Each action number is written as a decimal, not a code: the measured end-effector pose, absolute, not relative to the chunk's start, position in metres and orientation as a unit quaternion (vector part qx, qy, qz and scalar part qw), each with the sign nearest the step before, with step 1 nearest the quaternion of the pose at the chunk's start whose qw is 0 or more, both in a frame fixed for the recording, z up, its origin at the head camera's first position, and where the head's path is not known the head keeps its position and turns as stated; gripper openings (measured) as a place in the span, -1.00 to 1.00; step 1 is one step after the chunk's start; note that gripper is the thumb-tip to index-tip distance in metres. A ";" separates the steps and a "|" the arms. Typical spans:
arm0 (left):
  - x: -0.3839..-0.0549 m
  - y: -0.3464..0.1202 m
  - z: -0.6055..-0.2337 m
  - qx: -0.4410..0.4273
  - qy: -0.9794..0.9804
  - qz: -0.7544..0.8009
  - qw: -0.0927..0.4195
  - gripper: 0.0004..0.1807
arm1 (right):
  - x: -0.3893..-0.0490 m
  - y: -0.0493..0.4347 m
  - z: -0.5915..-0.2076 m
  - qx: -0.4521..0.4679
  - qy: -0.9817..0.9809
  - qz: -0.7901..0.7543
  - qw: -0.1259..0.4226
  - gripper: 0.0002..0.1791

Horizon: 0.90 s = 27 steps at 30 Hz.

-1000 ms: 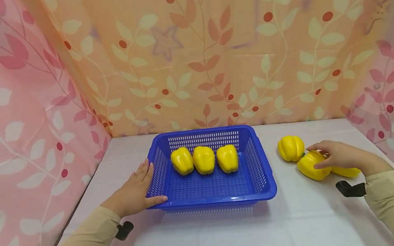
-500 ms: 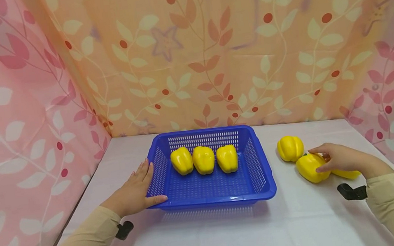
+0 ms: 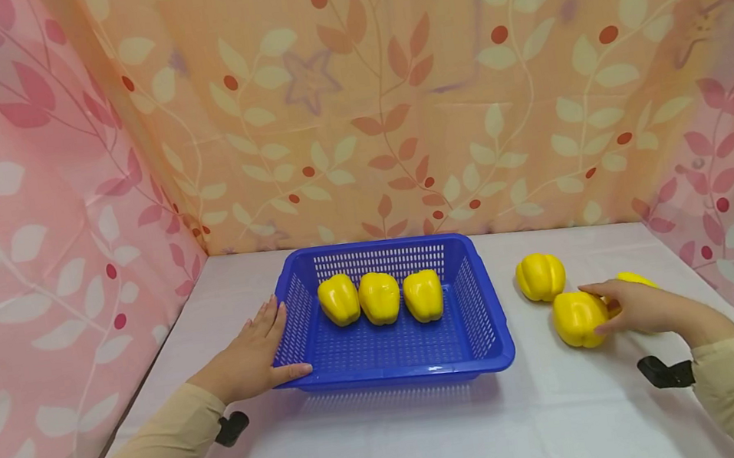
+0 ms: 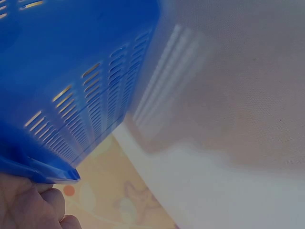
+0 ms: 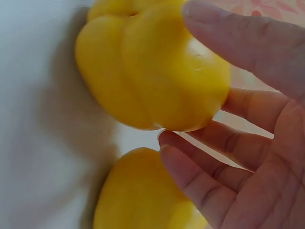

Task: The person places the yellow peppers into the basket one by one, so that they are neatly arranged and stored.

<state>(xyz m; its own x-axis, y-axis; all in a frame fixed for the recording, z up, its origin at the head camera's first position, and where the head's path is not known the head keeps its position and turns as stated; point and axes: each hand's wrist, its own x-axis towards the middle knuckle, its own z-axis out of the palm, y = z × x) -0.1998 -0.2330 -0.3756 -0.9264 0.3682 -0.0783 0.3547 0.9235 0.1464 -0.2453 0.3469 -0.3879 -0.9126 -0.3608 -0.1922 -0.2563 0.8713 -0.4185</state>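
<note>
A yellow bell pepper point(image 3: 579, 319) stands on the white tablecloth, right of the blue basket. My right hand point(image 3: 642, 307) holds it, thumb on the near side and fingers around the far side, as the right wrist view shows. Another yellow pepper point(image 5: 143, 191) lies close by, mostly hidden by that hand in the head view. A third pepper point(image 3: 541, 277) sits just behind the held one. My left hand point(image 3: 251, 356) rests on the left side of the blue basket point(image 3: 400, 374) with straight fingers, its thumb over the front rim. Three yellow peppers point(image 3: 379, 298) stand in a row inside.
Patterned cloth point(image 3: 392, 102) hangs behind the table and on both sides. White tablecloth point(image 3: 396, 449) covers the table in front of the basket and between the basket and the loose peppers.
My right hand has shifted slightly right and nearer, and the pepper it holds has turned and come a little nearer. The pepper beyond that hand now shows above it. My left hand stays put.
</note>
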 end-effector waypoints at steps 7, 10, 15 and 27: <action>-0.200 -0.233 -0.376 0.185 0.979 0.068 0.053 0.24 | -0.239 0.346 -0.397 -0.150 0.955 -0.222 0.130 -0.01; -0.200 -0.233 -0.376 0.185 0.979 0.069 0.051 0.24 | -0.237 0.344 -0.401 -0.148 0.953 -0.233 0.127 0.03; -0.200 -0.233 -0.377 0.183 0.979 0.071 0.052 0.20 | -0.234 0.340 -0.410 -0.142 0.951 -0.249 0.119 0.11; -0.200 -0.233 -0.378 0.183 0.979 0.073 0.049 0.21 | -0.235 0.339 -0.421 -0.136 0.952 -0.255 0.099 0.17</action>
<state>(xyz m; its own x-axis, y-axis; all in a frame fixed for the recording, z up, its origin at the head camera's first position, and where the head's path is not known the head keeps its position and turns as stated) -0.2004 -0.2330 -0.3779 -0.9283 0.3653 -0.0688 0.3512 0.9225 0.1600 -0.2353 0.3389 -0.4213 -0.9436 -0.3089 -0.1194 -0.2081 0.8334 -0.5121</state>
